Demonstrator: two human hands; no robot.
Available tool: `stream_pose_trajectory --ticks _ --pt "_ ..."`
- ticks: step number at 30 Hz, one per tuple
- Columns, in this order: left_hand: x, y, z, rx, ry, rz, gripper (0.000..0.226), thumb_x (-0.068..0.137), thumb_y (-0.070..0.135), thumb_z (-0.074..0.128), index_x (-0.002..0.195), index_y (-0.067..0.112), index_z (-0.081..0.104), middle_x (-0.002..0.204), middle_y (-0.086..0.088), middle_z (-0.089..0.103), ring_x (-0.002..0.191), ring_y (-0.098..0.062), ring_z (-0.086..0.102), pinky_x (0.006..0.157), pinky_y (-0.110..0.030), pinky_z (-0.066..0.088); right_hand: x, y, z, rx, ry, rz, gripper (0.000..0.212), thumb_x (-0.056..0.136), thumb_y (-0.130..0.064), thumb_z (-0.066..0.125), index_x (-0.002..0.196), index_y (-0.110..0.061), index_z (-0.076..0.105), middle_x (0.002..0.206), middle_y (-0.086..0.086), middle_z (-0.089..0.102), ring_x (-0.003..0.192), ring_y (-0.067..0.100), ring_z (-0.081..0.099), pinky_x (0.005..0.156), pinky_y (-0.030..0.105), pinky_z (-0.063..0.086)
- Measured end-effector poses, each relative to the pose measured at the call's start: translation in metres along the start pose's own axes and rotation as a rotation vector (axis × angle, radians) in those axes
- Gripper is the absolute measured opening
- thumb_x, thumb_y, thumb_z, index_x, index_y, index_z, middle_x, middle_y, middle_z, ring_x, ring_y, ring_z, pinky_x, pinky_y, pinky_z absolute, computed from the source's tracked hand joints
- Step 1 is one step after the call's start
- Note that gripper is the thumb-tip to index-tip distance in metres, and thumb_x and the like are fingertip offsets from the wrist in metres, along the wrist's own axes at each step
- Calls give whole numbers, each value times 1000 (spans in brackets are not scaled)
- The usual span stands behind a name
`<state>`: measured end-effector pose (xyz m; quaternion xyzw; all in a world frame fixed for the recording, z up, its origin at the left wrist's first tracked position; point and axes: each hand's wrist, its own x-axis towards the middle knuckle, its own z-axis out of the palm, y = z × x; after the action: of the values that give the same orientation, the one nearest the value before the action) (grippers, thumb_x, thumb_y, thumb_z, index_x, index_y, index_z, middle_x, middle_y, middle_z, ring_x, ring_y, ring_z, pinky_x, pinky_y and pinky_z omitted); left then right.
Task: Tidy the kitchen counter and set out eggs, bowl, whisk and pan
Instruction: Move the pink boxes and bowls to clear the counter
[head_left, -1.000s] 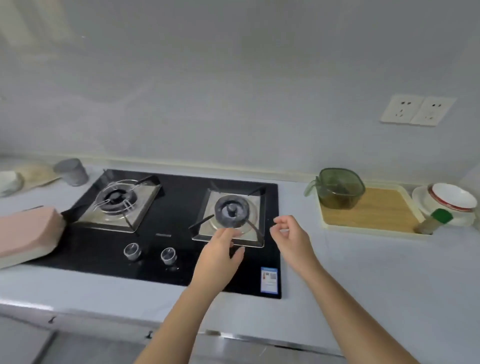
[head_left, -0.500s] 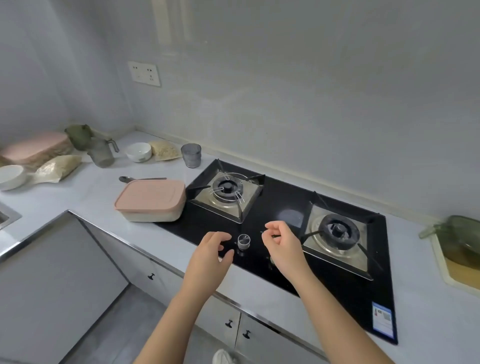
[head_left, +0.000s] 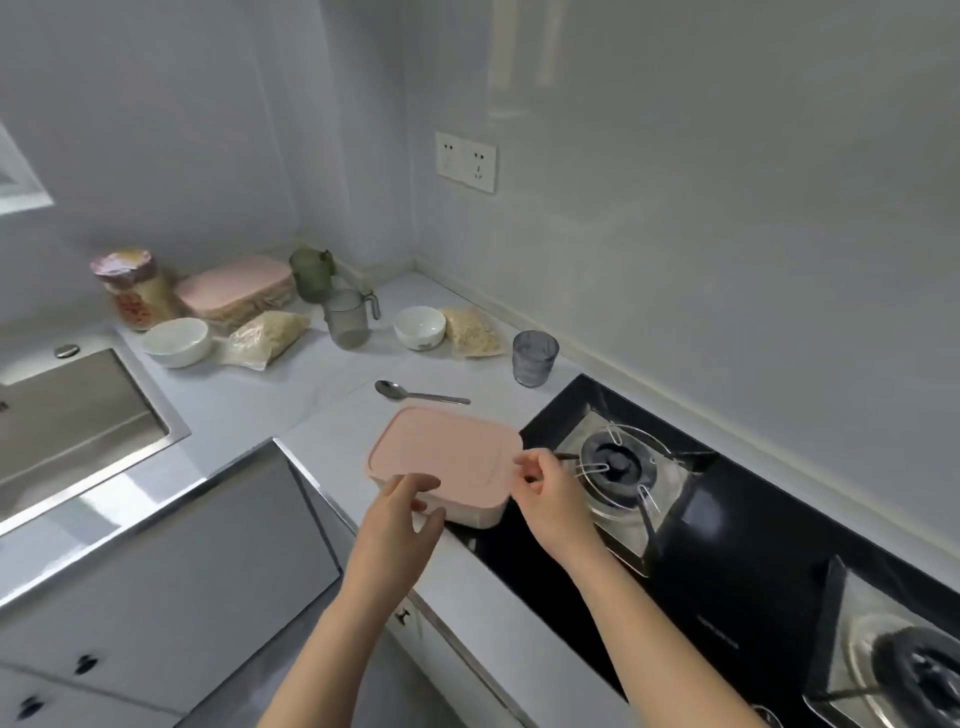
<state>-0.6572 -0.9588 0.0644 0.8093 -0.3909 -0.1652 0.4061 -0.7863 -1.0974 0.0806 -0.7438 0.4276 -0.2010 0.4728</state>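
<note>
A pink-lidded food box (head_left: 447, 457) lies on the counter, overlapping the left edge of the black gas hob (head_left: 727, 545). My left hand (head_left: 400, 525) hovers at the box's near edge, fingers spread and loosely bent, holding nothing. My right hand (head_left: 550, 499) hangs over the box's right corner with fingers curled, empty. Two white bowls stand further back: one (head_left: 420, 326) beside a bag of flakes, another (head_left: 176, 342) near the sink. A steel spoon (head_left: 421, 394) lies behind the box.
Along the back stand a second pink box (head_left: 236, 291), a jar (head_left: 132, 288), a green jug (head_left: 310, 273), a clear measuring cup (head_left: 347, 317), a grey tumbler (head_left: 535, 358) and two bags of flakes (head_left: 267, 338). A steel sink (head_left: 67, 421) lies left.
The view has swung left from the hob's right burner to the counter corner. Both hands have moved left from over the hob knobs to the pink-lidded box.
</note>
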Motion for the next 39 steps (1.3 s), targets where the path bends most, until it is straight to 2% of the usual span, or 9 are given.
stream_pose_trajectory --ticks 4,7,10,14,17,23,29,33,39 --pt "41 -42 -30 -25 15 -44 25 90 22 60 113 31 57 115 22 53 96 6 56 72 -9 39 44 -24 51 -1 -46 6 11 96 -22 51 107 -25 53 100 -7 59 82 -1 53 59 6 41" --pt "73 -66 -52 -34 -7 -45 22 90 22 60 110 31 56 113 19 55 95 5 57 72 -13 41 69 -41 80 10 -13 17 11 95 -19 54 104 -25 54 96 -9 58 77 0 52 61 4 41" --pt "109 -91 -79 -18 -51 -19 23 90 22 60 110 30 56 113 17 55 95 1 57 76 -18 44 92 -56 108 25 16 52 14 94 -19 53 107 -27 53 101 -9 59 83 0 53 64 9 41" --pt "160 -117 -116 -15 -59 14 22 90 21 61 111 27 57 112 15 55 95 -2 59 73 -15 43 121 -79 146 43 80 93 16 94 -19 53 109 -25 55 100 -8 59 84 1 53 66 9 40" --pt "193 -133 -128 -43 -59 15 21 90 18 61 109 26 59 112 12 57 92 -2 60 69 -9 40 141 -94 165 43 106 103 15 95 -20 53 109 -20 56 97 -10 57 79 -2 54 63 6 40" --pt "233 -145 -118 -83 -94 3 21 89 17 61 108 25 59 111 11 58 91 -2 61 70 -12 41 182 -99 174 27 133 123 19 94 -17 53 113 -16 57 96 -7 57 76 -1 55 61 7 41" --pt "281 -150 -113 -64 -75 -18 22 88 17 62 110 22 60 111 10 57 92 -4 60 71 -15 42 235 -95 168 -33 125 143 18 94 -23 52 112 -21 56 100 -11 58 85 6 57 85 30 47" --pt "317 -161 -123 -38 -36 -33 23 87 15 63 109 19 61 110 7 59 88 -7 61 70 -16 41 266 -103 180 -52 48 143 20 95 -21 52 115 -18 55 103 -7 56 88 9 55 67 19 44" --pt "379 -186 -153 3 -4 -6 23 86 12 64 108 15 63 108 5 61 84 -9 61 73 -21 42 326 -136 218 -76 -6 93 19 93 -18 52 112 -18 56 99 -8 54 91 14 56 68 16 41"
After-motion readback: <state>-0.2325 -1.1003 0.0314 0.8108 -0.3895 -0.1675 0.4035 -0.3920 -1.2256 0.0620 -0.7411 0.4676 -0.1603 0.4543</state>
